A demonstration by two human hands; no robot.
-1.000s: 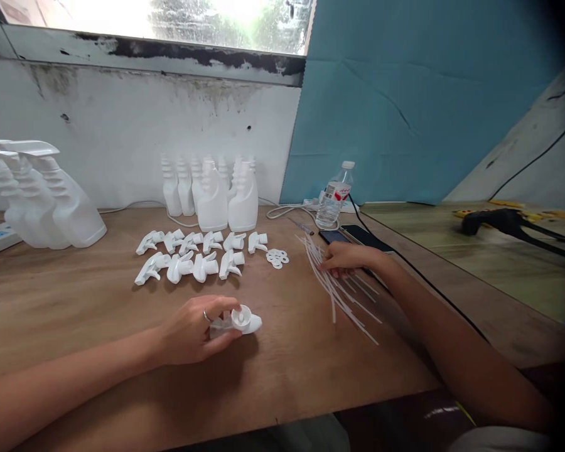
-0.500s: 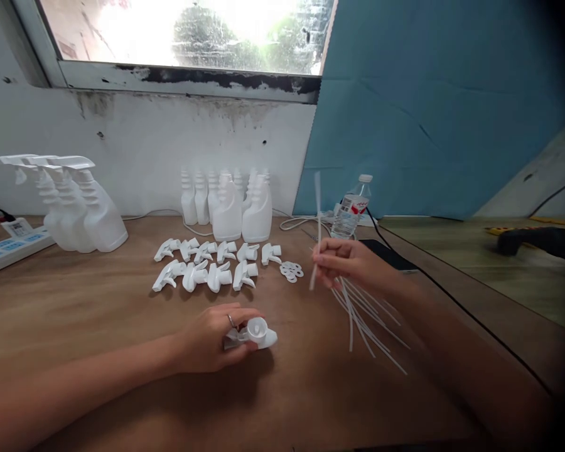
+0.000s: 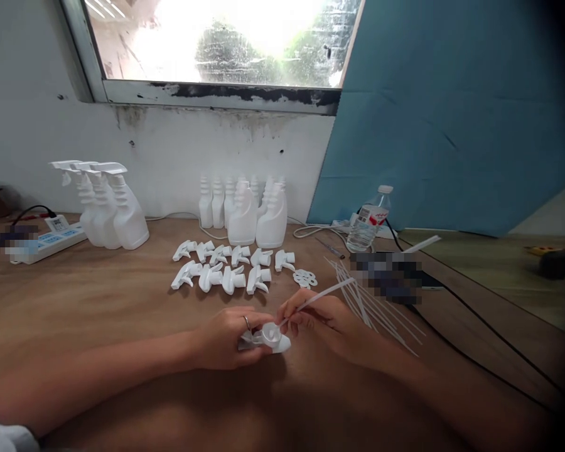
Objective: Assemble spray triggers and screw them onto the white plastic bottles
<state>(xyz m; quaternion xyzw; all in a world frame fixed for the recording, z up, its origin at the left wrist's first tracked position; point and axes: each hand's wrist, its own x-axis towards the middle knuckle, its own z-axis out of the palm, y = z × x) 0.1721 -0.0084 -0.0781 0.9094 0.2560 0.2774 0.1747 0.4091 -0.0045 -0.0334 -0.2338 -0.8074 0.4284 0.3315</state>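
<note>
My left hand [image 3: 230, 339], with a ring on one finger, is closed around a white trigger spray head [image 3: 282, 345] whose round collar opening faces up. Pinched in my right hand [image 3: 324, 320] is a thin white plastic tube [image 3: 327, 292], slanting up to the right. Its lower tip is right at the collar; whether it has entered, I cannot tell. More white tubes [image 3: 381, 314] lie in a loose bundle beyond my right hand. Several white spray heads [image 3: 233, 280] rest in two rows past my hands, beside a small pile of white ring washers [image 3: 304, 278].
White bottles without heads [image 3: 242, 216] stand against the wall, and several bottles with spray heads [image 3: 129, 216] stand to the left. A power strip [image 3: 51, 242] lies far left. At the right are a water bottle [image 3: 368, 220], a dark flat object [image 3: 424, 279] and black cables.
My right hand has come down and left with the tube, from above the bundle to the spray head. My left hand still holds the spray head. The camera view has shifted a little.
</note>
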